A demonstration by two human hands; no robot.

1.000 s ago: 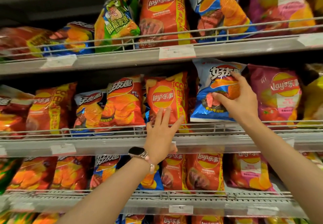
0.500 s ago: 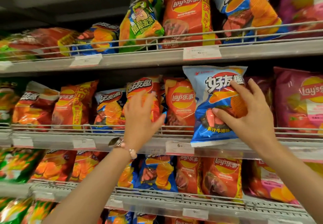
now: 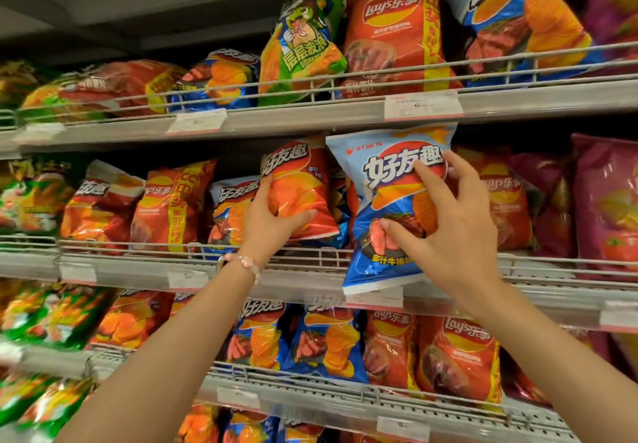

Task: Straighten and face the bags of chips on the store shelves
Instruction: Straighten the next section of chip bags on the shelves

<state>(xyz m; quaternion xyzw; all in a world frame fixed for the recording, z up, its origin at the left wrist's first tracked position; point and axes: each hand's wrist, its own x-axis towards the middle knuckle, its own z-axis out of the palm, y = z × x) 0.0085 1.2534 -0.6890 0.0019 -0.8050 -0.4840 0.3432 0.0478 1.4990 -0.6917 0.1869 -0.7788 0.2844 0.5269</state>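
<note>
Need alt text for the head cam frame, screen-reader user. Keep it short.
A person's right hand holds a blue chip bag pulled out over the middle shelf's wire rail, while the left hand grips an orange chip bag beside it. Three shelves of mixed chip bags fill the view.

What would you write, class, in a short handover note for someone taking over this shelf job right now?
Left hand grips the red-orange chip bag on the middle shelf.
Right hand holds the blue chip bag, which is pulled out over the wire rail and tilted, its bottom hanging below the shelf edge.
Done: neither bag is set straight yet.
Left: seat both bags upright and facing out, then tidy the leaning bags on the top shelf.
</note>
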